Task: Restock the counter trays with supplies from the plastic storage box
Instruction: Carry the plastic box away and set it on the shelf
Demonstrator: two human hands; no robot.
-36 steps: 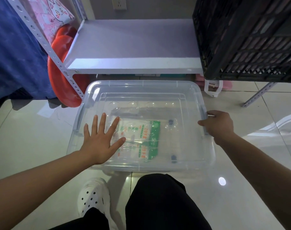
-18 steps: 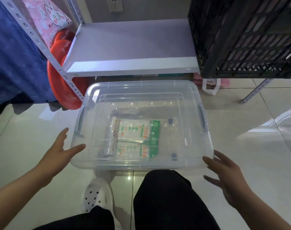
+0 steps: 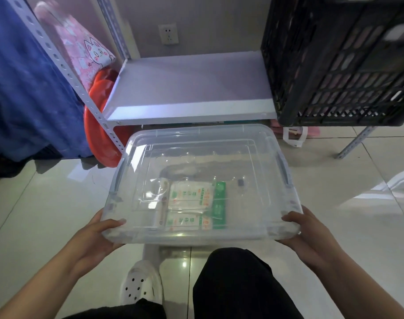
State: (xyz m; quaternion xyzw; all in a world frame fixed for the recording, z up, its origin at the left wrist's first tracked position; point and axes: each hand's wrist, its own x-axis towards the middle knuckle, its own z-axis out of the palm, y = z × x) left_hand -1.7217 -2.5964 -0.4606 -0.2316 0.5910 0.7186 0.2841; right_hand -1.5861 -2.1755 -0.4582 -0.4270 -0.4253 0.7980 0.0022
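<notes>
A clear plastic storage box (image 3: pixel 254 162) with its lid on sits in front of me over the tiled floor. Through the lid I see white and green supply packets (image 3: pixel 196 203) lying flat inside. My left hand (image 3: pixel 97 236) grips the box's near left corner, thumb on top of the lid. My right hand (image 3: pixel 311 236) grips the near right corner the same way, thumb over the rim.
A grey metal shelf (image 3: pixel 191 86) stands just behind the box, with a black plastic crate (image 3: pixel 339 65) on its right end. A red basin (image 3: pixel 99 132) leans at the shelf's left leg beside blue cloth (image 3: pixel 23 88). My knee and a white shoe (image 3: pixel 141 288) are below the box.
Both hands left the lid and side handle, dropped back, then closed on the box's near corners. The box now sits nearer to me and looks lifted at the front.
</notes>
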